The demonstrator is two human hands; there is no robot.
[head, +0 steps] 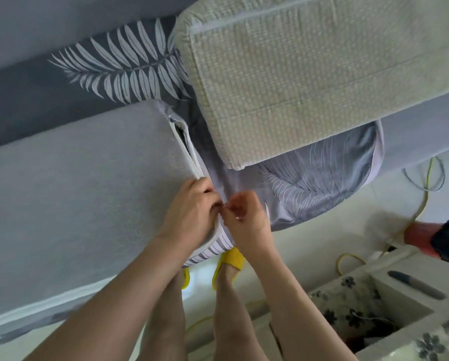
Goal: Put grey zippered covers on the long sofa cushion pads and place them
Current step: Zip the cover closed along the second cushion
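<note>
Both forearms reach to the cushion end lying along the sofa: left hand grips the grey cover to steady the seam, right hand fingers pinch what seems the zip pull, the opening gaping above

below you lies a pale glossy floor, a yellow cable trailing across it. at your lower right stands a white cabinet holding floral cloth. soft, even daylight fills the room.
</note>
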